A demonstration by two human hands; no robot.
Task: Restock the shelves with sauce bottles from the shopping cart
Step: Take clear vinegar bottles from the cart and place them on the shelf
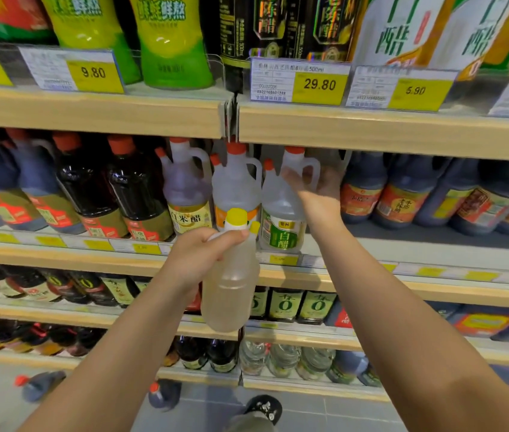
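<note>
The middle shelf (418, 241) carries dark jugs (402, 194) at left and right, with white vinegar jugs (282, 210) at centre and a bare stretch just right of them. The sauce bottle (231, 285), pale with a yellow cap, hangs near me in front of that shelf's lip, slightly tilted and not yet shelved. It looks full, so I judge it fairly heavy. The smooth plastic is stiff but likely slippery, best taken at the shoulder under the cap. My left hand (195, 255) grips it there, fingers curled round. My right hand (320, 190) is blurred, fingers spread loose by the rightmost white jug's handle and holding nothing. I cannot tell whether it touches the jug.
</note>
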